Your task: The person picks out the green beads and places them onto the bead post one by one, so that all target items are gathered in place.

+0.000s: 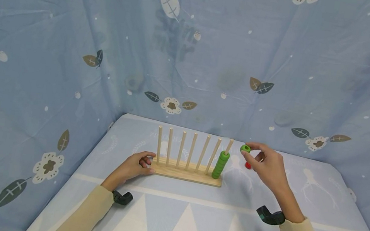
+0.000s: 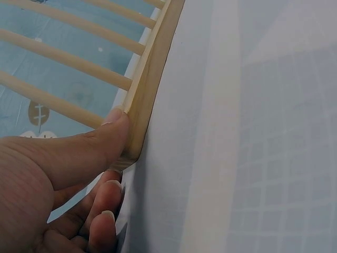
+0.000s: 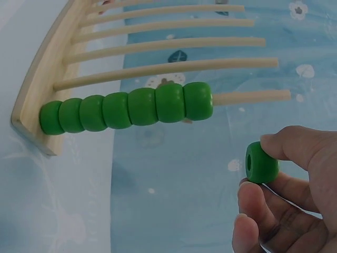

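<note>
A wooden peg rack (image 1: 182,172) stands on the table with several upright pegs. The rightmost peg (image 3: 253,97) carries a stack of green beads (image 3: 142,106), and its tip sticks out above them. My left hand (image 1: 136,163) grips the left end of the rack's base, thumb (image 2: 113,132) on the edge and the other fingers curled at the end. Between thumb and fingers, my right hand (image 1: 267,165) pinches a single green bead (image 3: 262,163), apart from the peg and just right of its tip. The bead's hole faces the peg side.
A small red thing (image 1: 248,165) lies behind the right hand, partly covered by it. The patterned tablecloth (image 1: 189,213) spreads around the rack. Blue printed curtains (image 1: 213,57) hang close behind the table and at both sides.
</note>
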The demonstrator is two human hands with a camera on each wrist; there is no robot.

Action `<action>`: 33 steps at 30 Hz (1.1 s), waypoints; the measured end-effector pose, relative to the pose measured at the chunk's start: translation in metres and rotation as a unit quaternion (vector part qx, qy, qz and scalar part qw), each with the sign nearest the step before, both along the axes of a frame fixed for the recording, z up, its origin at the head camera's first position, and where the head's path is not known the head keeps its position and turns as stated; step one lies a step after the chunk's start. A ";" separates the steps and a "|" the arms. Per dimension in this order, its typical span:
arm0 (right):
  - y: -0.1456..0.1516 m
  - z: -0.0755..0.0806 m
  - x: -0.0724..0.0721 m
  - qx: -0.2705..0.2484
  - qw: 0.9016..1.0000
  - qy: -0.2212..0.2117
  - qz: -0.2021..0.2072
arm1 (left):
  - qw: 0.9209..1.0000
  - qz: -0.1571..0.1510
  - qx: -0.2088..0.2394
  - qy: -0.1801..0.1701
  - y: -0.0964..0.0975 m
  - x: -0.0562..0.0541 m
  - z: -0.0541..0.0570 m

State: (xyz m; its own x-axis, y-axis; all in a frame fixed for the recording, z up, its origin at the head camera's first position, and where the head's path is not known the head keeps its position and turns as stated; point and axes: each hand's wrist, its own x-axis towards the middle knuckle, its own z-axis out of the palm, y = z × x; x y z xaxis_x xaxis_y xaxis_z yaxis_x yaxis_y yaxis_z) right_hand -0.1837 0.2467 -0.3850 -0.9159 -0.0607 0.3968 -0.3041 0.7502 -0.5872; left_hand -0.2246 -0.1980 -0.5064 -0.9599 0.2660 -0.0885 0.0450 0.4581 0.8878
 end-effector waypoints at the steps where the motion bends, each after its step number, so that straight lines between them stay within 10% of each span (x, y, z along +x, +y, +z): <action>1: 0.000 0.001 0.000 -0.001 1.000 0.002 0.001 | 1.000 0.000 0.000 0.000 0.000 0.000 0.000; 33: -0.005 0.018 0.002 -0.010 0.999 0.042 0.024 | 1.000 0.004 0.001 -0.008 0.001 0.002 0.002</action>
State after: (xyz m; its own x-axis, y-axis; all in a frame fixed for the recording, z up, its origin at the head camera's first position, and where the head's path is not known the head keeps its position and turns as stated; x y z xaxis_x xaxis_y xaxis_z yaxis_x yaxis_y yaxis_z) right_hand -0.1816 0.2412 -0.3672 -0.8759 -0.0963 0.4728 -0.3884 0.7221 -0.5725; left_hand -0.2229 -0.1967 -0.5048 -0.9605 0.2586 -0.1028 0.0275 0.4560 0.8896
